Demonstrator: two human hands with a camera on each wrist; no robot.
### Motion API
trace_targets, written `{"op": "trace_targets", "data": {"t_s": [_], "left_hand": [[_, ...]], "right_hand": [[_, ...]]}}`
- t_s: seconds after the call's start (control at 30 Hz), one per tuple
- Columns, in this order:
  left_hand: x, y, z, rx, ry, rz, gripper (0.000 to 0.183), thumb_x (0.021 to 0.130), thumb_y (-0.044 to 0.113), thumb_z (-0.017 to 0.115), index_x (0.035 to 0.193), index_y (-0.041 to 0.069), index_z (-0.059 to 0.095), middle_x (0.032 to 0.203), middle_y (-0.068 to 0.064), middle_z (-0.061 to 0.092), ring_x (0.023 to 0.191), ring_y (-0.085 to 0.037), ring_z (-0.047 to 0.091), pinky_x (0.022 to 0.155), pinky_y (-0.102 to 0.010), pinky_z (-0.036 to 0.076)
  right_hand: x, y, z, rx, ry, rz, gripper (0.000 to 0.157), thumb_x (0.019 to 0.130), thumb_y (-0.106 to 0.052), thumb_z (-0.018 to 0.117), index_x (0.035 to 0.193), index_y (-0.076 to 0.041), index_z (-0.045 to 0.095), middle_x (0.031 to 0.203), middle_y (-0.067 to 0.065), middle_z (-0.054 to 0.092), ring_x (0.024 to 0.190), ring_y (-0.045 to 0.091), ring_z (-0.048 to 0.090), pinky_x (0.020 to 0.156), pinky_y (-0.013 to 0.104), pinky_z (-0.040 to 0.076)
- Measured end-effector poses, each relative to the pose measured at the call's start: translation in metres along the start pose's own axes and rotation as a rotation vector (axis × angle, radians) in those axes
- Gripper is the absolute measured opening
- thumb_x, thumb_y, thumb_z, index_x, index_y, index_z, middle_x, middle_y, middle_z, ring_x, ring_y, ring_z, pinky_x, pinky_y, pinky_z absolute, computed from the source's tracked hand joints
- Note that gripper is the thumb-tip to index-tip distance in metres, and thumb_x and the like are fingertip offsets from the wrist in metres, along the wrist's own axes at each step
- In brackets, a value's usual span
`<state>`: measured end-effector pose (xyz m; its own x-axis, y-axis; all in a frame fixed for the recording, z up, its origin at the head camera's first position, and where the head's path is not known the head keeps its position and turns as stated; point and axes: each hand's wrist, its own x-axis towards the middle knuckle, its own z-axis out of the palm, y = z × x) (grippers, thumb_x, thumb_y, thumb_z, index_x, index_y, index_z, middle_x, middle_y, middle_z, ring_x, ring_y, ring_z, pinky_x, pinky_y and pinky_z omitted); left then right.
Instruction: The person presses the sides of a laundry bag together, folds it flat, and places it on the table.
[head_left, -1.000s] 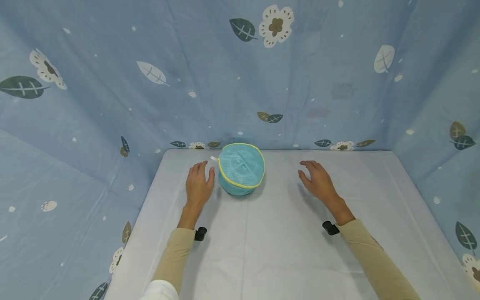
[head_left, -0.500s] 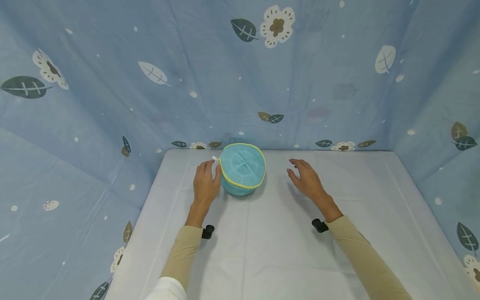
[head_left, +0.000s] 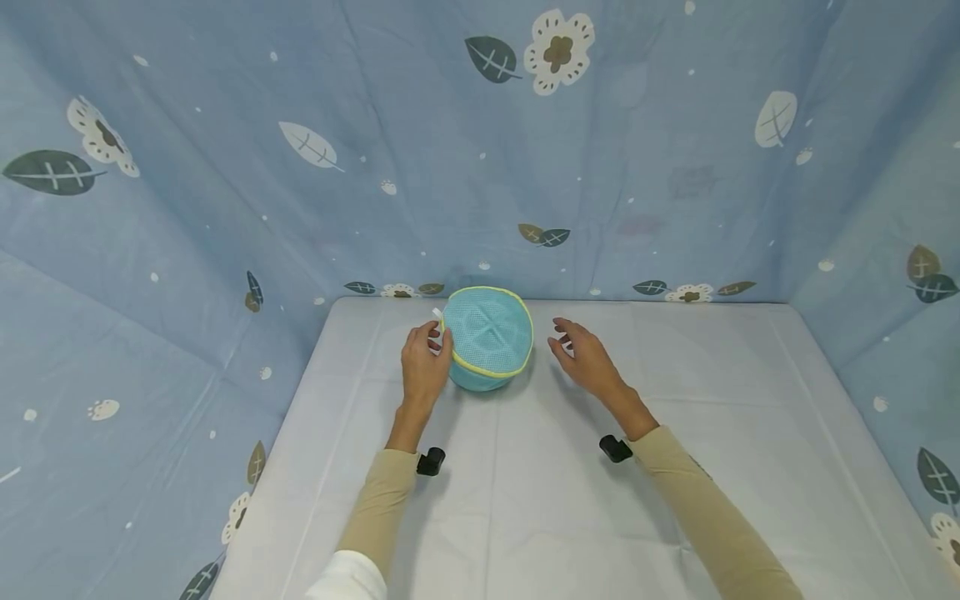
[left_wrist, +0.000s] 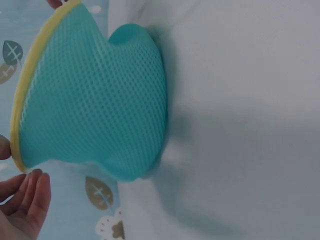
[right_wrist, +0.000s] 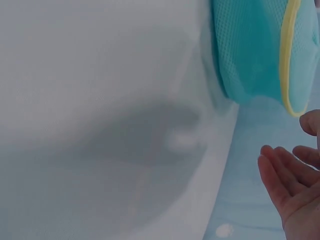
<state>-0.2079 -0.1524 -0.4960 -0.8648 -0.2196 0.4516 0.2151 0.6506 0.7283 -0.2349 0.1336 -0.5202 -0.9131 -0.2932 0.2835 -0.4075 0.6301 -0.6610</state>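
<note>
A teal mesh laundry bag (head_left: 486, 333) with yellow piping stands upright near the table's far edge, a small white tag at its left rim. My left hand (head_left: 424, 358) is at the bag's left side, its thumb against the yellow rim (left_wrist: 18, 105). In the left wrist view its loosely bent fingers (left_wrist: 35, 197) lie just beyond the rim, not closed round it. To the right of the bag, my right hand (head_left: 588, 360) hovers with bent, spread fingers. A gap separates it from the bag in the head view; it holds nothing.
A pale cloth covers the table (head_left: 540, 500). Blue curtains (head_left: 420, 167) printed with leaves and flowers enclose its back and sides. Each wrist carries a small black camera (head_left: 431, 462).
Both hands have moved inward toward the bag. My left thumb has reached its rim, and my right hand has come closer from the right. The bag stays in place.
</note>
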Motion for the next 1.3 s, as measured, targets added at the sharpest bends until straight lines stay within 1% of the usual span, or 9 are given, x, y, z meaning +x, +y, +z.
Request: {"op": "trace_targets", "data": {"t_s": [0.2,0.4,0.57,0.73,0.9,1.0,1.03,1.23,1.3], "left_hand": [[-0.001,0.005,0.003,-0.057,0.006,-0.037,0.026,0.091,0.015,0.063,0.111,-0.002,0.064,0.089,-0.012,0.063,0.071,-0.021,0.060,0.062,-0.034,0.051],[-0.002,0.006,0.003,-0.117,-0.001,-0.094,0.025,0.092,0.016,0.062,0.111,-0.001,0.065,0.090,-0.011,0.064,0.075,-0.021,0.061,0.064,-0.033,0.053],[-0.003,0.007,0.002,-0.174,-0.020,-0.138,0.024,0.093,0.015,0.061,0.112,0.000,0.065,0.091,-0.011,0.064,0.078,-0.021,0.060,0.065,-0.034,0.053],[-0.004,0.007,0.000,-0.191,-0.029,-0.161,0.024,0.094,0.014,0.061,0.112,-0.001,0.065,0.093,-0.011,0.064,0.079,-0.022,0.060,0.066,-0.034,0.052],[-0.003,0.007,-0.001,-0.181,-0.033,-0.182,0.024,0.094,0.014,0.060,0.112,-0.001,0.065,0.092,-0.012,0.065,0.079,-0.021,0.060,0.067,-0.033,0.052],[-0.001,0.007,-0.001,-0.179,-0.026,-0.196,0.023,0.094,0.014,0.061,0.110,-0.001,0.066,0.091,-0.011,0.065,0.079,-0.021,0.060,0.066,-0.032,0.052],[-0.001,0.007,-0.001,-0.183,-0.024,-0.200,0.023,0.093,0.014,0.061,0.110,-0.001,0.066,0.091,-0.011,0.065,0.079,-0.020,0.060,0.066,-0.032,0.052],[-0.001,0.010,-0.003,-0.226,-0.036,-0.229,0.022,0.093,0.017,0.061,0.108,0.001,0.066,0.092,-0.010,0.065,0.080,-0.019,0.060,0.064,-0.030,0.052],[0.000,0.011,-0.003,-0.237,-0.041,-0.239,0.022,0.093,0.018,0.062,0.108,0.001,0.066,0.092,-0.010,0.065,0.081,-0.019,0.060,0.063,-0.028,0.052]], "right_hand": [[0.003,-0.005,0.007,0.023,-0.016,-0.028,0.043,0.097,-0.021,0.056,0.134,-0.002,0.048,0.127,0.017,0.057,0.097,0.024,0.062,0.081,0.038,0.053],[0.006,-0.012,0.011,0.050,-0.079,-0.007,0.043,0.098,-0.020,0.054,0.136,-0.001,0.047,0.119,0.014,0.061,0.093,0.022,0.064,0.077,0.034,0.055],[0.008,-0.019,0.013,0.117,-0.126,0.009,0.044,0.099,-0.020,0.052,0.137,0.000,0.044,0.115,0.013,0.064,0.097,0.022,0.065,0.076,0.033,0.055],[0.010,-0.023,0.014,0.211,-0.136,0.059,0.043,0.099,-0.017,0.052,0.136,0.002,0.044,0.116,0.014,0.063,0.097,0.025,0.066,0.074,0.032,0.056],[0.012,-0.024,0.015,0.398,-0.154,0.144,0.042,0.097,-0.011,0.054,0.135,0.005,0.043,0.118,0.021,0.059,0.095,0.033,0.066,0.079,0.044,0.054],[0.013,-0.025,0.014,0.488,-0.148,0.165,0.044,0.096,-0.012,0.057,0.134,0.006,0.044,0.121,0.023,0.056,0.095,0.036,0.065,0.080,0.049,0.053],[0.013,-0.028,0.011,0.502,-0.149,0.166,0.044,0.095,-0.011,0.057,0.134,0.007,0.044,0.121,0.025,0.055,0.096,0.037,0.065,0.080,0.048,0.053],[0.012,-0.058,-0.014,0.556,-0.133,0.183,0.042,0.093,-0.002,0.058,0.129,0.014,0.045,0.119,0.033,0.051,0.098,0.043,0.061,0.072,0.029,0.056],[0.012,-0.058,-0.016,0.588,-0.125,0.202,0.042,0.092,-0.002,0.059,0.129,0.013,0.046,0.118,0.031,0.051,0.098,0.043,0.061,0.072,0.029,0.056]]}}
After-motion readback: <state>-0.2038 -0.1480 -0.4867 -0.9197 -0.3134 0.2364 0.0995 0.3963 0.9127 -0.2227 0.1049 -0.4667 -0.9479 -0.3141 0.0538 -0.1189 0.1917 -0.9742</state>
